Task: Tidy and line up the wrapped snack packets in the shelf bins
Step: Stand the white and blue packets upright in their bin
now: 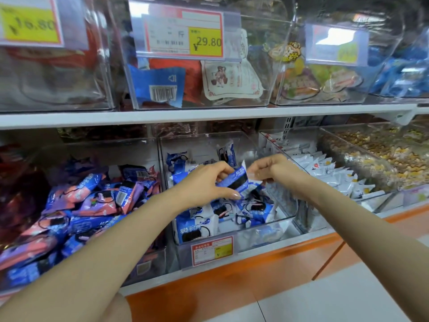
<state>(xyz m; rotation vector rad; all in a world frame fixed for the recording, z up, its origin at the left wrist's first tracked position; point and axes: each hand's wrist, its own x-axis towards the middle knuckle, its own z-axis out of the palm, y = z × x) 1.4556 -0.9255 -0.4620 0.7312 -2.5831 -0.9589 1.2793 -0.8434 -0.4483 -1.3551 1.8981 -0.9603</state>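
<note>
A clear middle bin (287, 218) on the lower shelf holds several blue and white cookie packets (253, 210), lying loosely at mixed angles. Over this bin my left hand (206, 182) grips a blue and white packet (235, 180) between thumb and fingers. My right hand (269, 168) pinches the far end of the same packet, fingers curled. The packet is tilted and lifted above the pile. A few packets (226, 154) stand upright at the bin's back.
The bin to the left is heaped with pink, purple and blue packets (92, 201). To the right, a bin of white packets (334, 177) stands in rows. The upper shelf (209, 115) carries clear bins with price tags (183, 33). An orange ledge (255, 273) runs below.
</note>
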